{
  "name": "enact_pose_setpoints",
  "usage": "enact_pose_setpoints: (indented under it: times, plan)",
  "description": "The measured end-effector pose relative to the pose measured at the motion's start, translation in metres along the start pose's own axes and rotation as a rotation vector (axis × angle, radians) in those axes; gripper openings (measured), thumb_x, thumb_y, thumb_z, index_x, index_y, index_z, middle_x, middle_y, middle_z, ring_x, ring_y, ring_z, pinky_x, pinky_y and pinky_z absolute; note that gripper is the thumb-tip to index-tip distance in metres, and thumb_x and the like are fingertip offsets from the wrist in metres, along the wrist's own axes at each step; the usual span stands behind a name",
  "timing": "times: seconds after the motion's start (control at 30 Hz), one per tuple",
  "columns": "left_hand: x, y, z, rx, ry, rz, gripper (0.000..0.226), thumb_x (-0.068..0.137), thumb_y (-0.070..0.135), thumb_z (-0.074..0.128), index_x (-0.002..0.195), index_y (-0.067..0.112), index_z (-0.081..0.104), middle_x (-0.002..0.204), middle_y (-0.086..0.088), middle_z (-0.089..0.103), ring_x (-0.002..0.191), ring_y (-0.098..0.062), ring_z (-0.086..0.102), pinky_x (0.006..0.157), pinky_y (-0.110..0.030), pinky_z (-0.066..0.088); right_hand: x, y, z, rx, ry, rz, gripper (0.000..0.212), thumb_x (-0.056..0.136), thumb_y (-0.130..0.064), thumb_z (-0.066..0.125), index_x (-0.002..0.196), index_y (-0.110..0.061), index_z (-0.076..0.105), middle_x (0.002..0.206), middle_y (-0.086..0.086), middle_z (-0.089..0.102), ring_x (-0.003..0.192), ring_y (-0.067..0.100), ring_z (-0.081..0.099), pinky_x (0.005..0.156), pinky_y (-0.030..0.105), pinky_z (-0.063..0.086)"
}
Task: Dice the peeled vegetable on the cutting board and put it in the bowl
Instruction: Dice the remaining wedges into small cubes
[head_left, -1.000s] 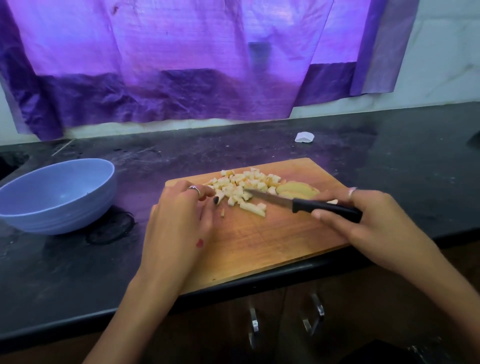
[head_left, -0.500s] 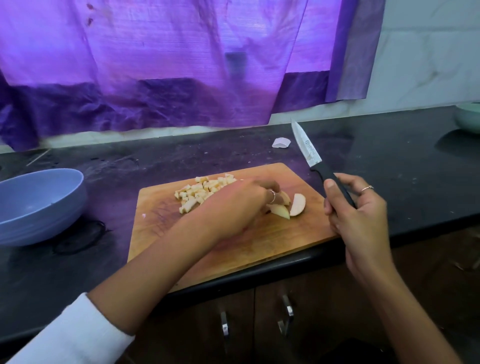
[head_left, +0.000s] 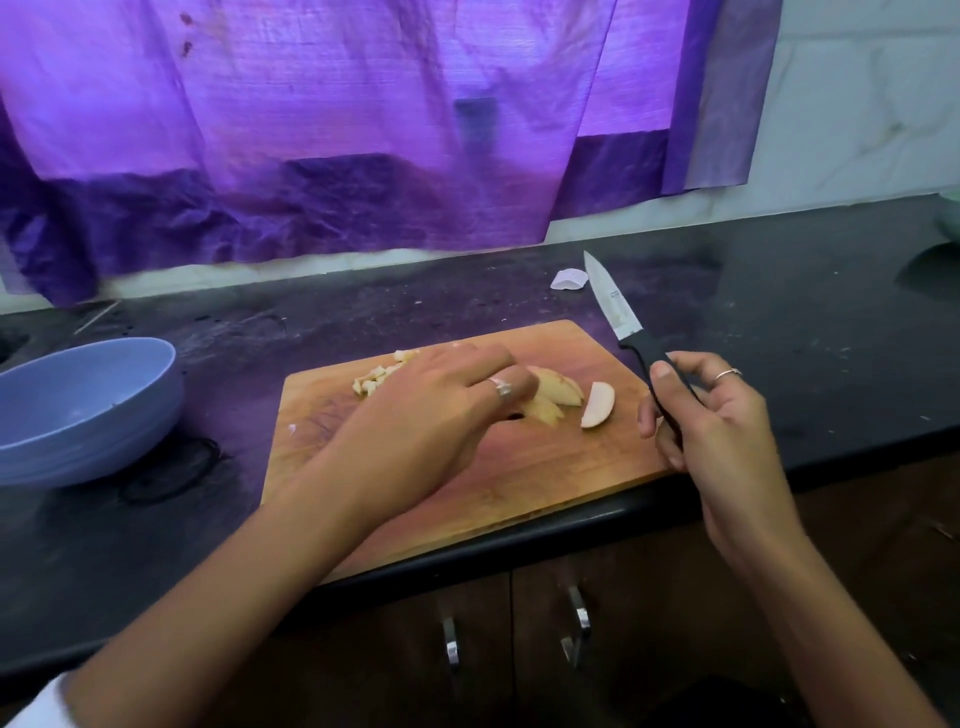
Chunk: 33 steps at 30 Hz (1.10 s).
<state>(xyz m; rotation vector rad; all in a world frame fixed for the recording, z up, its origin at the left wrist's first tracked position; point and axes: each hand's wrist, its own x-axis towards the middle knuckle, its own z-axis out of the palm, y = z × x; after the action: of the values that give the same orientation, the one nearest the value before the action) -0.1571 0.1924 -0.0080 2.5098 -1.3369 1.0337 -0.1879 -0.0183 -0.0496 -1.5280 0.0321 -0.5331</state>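
A wooden cutting board (head_left: 519, 483) lies at the counter's front edge. A small heap of pale diced pieces (head_left: 374, 382) sits at its far left, partly hidden by my left hand (head_left: 431, 415). That hand reaches across the board, its fingers curled down over a few peeled vegetable slices (head_left: 558, 395); the fingertips are hidden. One more slice (head_left: 597, 413) lies loose just to the right. My right hand (head_left: 711, 421) grips the black handle of a knife (head_left: 615, 312) off the board's right edge, blade raised and pointing away. The blue bowl (head_left: 78, 410) stands empty at the left.
The black counter (head_left: 779, 322) runs under a purple curtain (head_left: 363, 156). A white scrap (head_left: 569, 278) lies behind the board. Part of another dish (head_left: 950, 218) shows at the far right edge. Cabinet door handles (head_left: 451, 642) are below the counter's front edge.
My right hand has lifted the knife off the diced heap and swung it to the board's right side, blade up. My left hand has moved from the diced pieces to the slices.
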Motion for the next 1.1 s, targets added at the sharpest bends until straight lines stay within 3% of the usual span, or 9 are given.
enact_pose_setpoints:
  times: [0.17, 0.37, 0.47, 0.57, 0.73, 0.8, 0.97, 1.03, 1.1]
  plan:
    - [-0.073, -0.012, -0.025, -0.027, 0.106, -0.172, 0.014, 0.093, 0.023, 0.053, 0.1, 0.014, 0.062, 0.1, -0.003, 0.066, 0.087, -0.022, 0.061, 0.074, -0.038, 0.048, -0.004, -0.005, 0.003, -0.281, -0.282, -0.096, 0.007, 0.095, -0.021, 0.053, 0.095, -0.028, 0.052, 0.069, 0.0, 0.064, 0.048, 0.005, 0.044, 0.056, 0.031, 0.039]
    - [-0.118, -0.017, -0.038, -0.02, 0.068, -0.361, 0.023, 0.089, 0.026, 0.054, 0.094, 0.013, 0.072, 0.1, 0.003, 0.064, 0.087, -0.021, 0.06, 0.069, -0.044, 0.05, -0.013, -0.02, 0.023, -0.733, -0.739, -0.3, 0.015, 0.089, -0.04, 0.057, 0.103, -0.044, 0.059, 0.081, -0.008, 0.065, 0.076, 0.009, 0.057, 0.07, 0.03, 0.047]
    - [-0.117, -0.016, -0.035, -0.032, 0.078, -0.35, 0.019, 0.09, 0.025, 0.053, 0.095, 0.017, 0.07, 0.097, 0.003, 0.065, 0.083, -0.023, 0.061, 0.065, -0.042, 0.05, -0.007, -0.028, 0.032, -0.882, -0.772, -0.343, 0.022, 0.091, -0.039, 0.054, 0.102, -0.058, 0.053, 0.082, -0.031, 0.059, 0.078, -0.003, 0.052, 0.065, 0.016, 0.04]
    - [-0.108, -0.012, -0.03, -0.08, 0.089, -0.359, 0.014, 0.09, 0.025, 0.055, 0.094, 0.019, 0.067, 0.096, 0.006, 0.064, 0.083, -0.018, 0.062, 0.064, -0.039, 0.052, 0.005, -0.032, 0.03, -1.057, -0.687, -0.376, 0.027, 0.091, -0.039, 0.053, 0.108, -0.06, 0.052, 0.089, -0.028, 0.06, 0.082, -0.001, 0.052, 0.069, 0.02, 0.042]
    - [-0.103, -0.008, -0.025, -0.093, -0.042, -0.453, 0.025, 0.088, 0.04, 0.046, 0.092, 0.026, 0.067, 0.095, 0.011, 0.061, 0.079, -0.013, 0.062, 0.054, -0.036, 0.054, 0.0, -0.038, 0.025, -0.786, -0.643, -0.299, 0.024, 0.091, -0.023, 0.058, 0.093, -0.046, 0.064, 0.064, -0.009, 0.061, 0.052, 0.002, 0.051, 0.052, 0.011, 0.036]
    - [-0.11, -0.009, -0.026, -0.121, -0.044, -0.498, 0.03, 0.088, 0.047, 0.046, 0.093, 0.028, 0.069, 0.096, 0.015, 0.061, 0.082, -0.008, 0.062, 0.06, -0.032, 0.054, -0.008, -0.037, 0.029, -0.581, -0.583, -0.221, 0.015, 0.092, -0.02, 0.055, 0.097, -0.028, 0.066, 0.065, -0.001, 0.061, 0.044, 0.006, 0.045, 0.048, 0.012, 0.035]
    - [-0.122, -0.004, -0.027, -0.117, 0.009, -0.654, 0.038, 0.089, 0.051, 0.046, 0.101, 0.025, 0.071, 0.103, 0.013, 0.067, 0.092, -0.009, 0.062, 0.074, -0.031, 0.053, -0.033, -0.051, 0.055, -0.128, -0.566, 0.048, 0.007, 0.093, -0.013, 0.045, 0.1, -0.011, 0.046, 0.076, 0.008, 0.067, 0.044, 0.017, 0.048, 0.04, 0.021, 0.036]
    - [-0.119, -0.002, -0.025, -0.107, 0.013, -0.732, 0.039, 0.087, 0.052, 0.052, 0.106, 0.023, 0.07, 0.103, 0.01, 0.07, 0.094, -0.011, 0.064, 0.078, -0.028, 0.05, -0.036, -0.052, 0.068, -0.141, -0.604, 0.093, 0.013, 0.095, -0.005, 0.045, 0.104, -0.014, 0.04, 0.081, 0.01, 0.069, 0.046, 0.015, 0.052, 0.041, 0.022, 0.039]
    - [-0.116, 0.001, -0.024, -0.121, 0.029, -0.818, 0.04, 0.086, 0.053, 0.057, 0.108, 0.023, 0.07, 0.102, 0.008, 0.071, 0.091, -0.013, 0.065, 0.077, -0.027, 0.049, -0.036, -0.046, 0.08, -0.335, -0.605, 0.047, 0.028, 0.095, -0.002, 0.046, 0.106, -0.027, 0.038, 0.081, 0.009, 0.068, 0.049, 0.016, 0.049, 0.045, 0.028, 0.039]
